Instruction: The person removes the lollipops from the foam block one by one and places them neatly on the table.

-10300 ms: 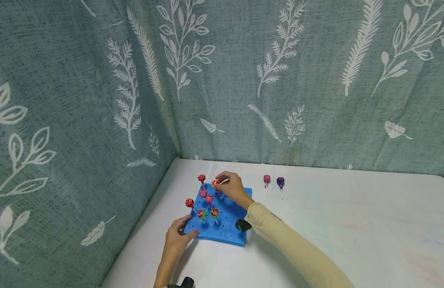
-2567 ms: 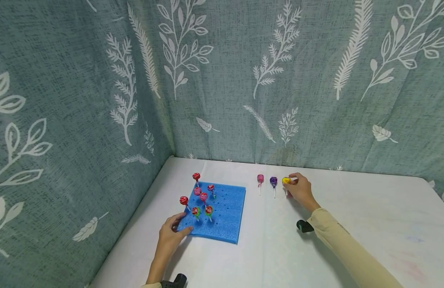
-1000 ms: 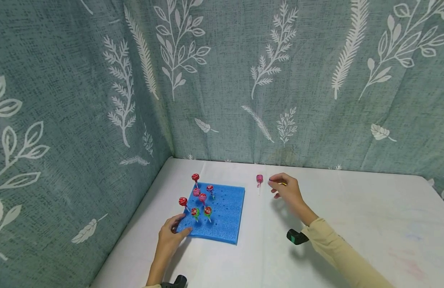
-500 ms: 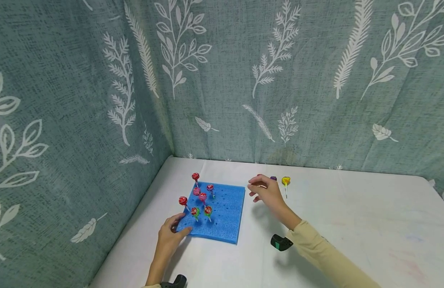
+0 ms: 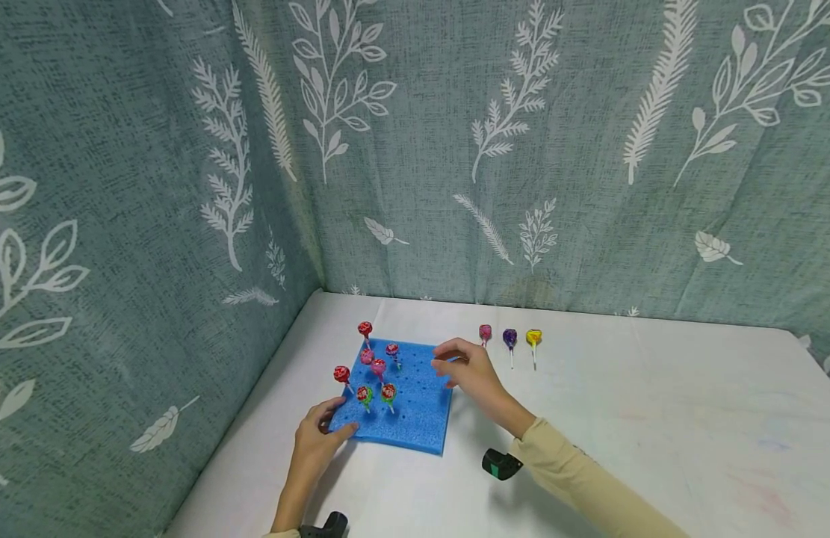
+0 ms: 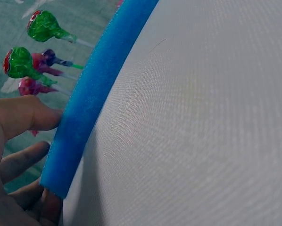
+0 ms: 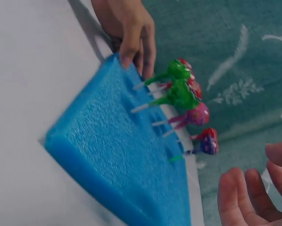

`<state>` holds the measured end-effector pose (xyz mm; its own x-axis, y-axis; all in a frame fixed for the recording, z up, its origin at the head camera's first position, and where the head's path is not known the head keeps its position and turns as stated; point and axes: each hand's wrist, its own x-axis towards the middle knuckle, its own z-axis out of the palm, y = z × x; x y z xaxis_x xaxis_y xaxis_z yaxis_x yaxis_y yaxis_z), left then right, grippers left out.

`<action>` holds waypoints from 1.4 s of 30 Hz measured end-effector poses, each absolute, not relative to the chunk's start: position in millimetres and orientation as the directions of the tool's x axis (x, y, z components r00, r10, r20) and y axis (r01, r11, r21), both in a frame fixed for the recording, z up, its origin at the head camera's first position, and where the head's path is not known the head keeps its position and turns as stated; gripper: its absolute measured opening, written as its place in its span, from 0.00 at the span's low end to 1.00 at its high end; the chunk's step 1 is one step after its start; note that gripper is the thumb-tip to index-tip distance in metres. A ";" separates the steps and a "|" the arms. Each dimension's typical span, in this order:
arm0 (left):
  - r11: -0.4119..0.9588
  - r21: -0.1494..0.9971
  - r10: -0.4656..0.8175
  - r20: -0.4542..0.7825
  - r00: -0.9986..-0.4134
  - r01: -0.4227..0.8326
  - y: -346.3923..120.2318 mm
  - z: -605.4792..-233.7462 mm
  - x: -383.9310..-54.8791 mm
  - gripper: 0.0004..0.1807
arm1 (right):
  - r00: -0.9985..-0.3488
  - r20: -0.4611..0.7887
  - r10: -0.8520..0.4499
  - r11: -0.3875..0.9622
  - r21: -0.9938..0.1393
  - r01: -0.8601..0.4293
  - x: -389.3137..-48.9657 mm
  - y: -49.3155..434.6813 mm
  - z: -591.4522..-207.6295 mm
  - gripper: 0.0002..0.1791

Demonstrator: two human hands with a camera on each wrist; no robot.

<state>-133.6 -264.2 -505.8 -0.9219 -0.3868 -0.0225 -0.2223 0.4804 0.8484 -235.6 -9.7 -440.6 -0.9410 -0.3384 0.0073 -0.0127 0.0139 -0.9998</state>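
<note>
My left hand (image 5: 314, 441) grips the near-left corner of a blue foam board (image 5: 417, 426), thumb on the near edge and fingers round the side. Several wrapped lollipops stand stuck in the board's left half, among them a red lollipop (image 5: 365, 329), a pink lollipop (image 5: 378, 367) and a green-and-red lollipop (image 5: 388, 393). Over the board's right edge hovers my right hand (image 5: 471, 373), fingers loosely bent. The right wrist view shows its fingers (image 7: 230, 193) holding nothing, apart from the nearest purple-and-red lollipop (image 7: 208, 142).
Behind the right hand, a pink lollipop (image 5: 485, 332), a purple lollipop (image 5: 510, 338) and a yellow lollipop (image 5: 533, 338) lie in a row on the white table (image 5: 657, 418). Small holes dot the board. A leaf-patterned curtain (image 5: 428, 149) borders the table.
My right hand took the yellow-wrapped lollipop from the board, laid it right of the purple one, let go, and moved left over the board's right edge. The left hand stayed at the corner.
</note>
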 end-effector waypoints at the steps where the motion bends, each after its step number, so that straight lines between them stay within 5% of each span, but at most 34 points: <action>1: 0.479 0.849 -0.387 -0.022 -0.922 -0.221 -264.3 -505.8 -133.7 0.28 | -0.937 0.009 -0.348 0.022 -1.000 -0.018 -234.7 -11.8 -440.8 0.09; 23: 0.464 0.849 -0.407 -0.050 -0.912 -0.254 -263.7 -505.8 -134.0 0.29 | -0.871 0.110 -0.478 0.133 -0.971 -0.196 -211.2 -54.6 -458.0 0.20; 42: 0.475 0.850 -0.387 -0.031 -0.922 -0.228 -263.1 -505.0 -135.6 0.29 | -0.874 0.129 -0.468 0.157 -0.962 -0.226 -198.1 -71.7 -468.2 0.12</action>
<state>-135.6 -263.1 -505.0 -0.9216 -0.3869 -0.0314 -0.2284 0.4750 0.8498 -198.1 -71.7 -468.2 -0.8741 -0.4683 0.1287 -0.2255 0.1567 -0.9616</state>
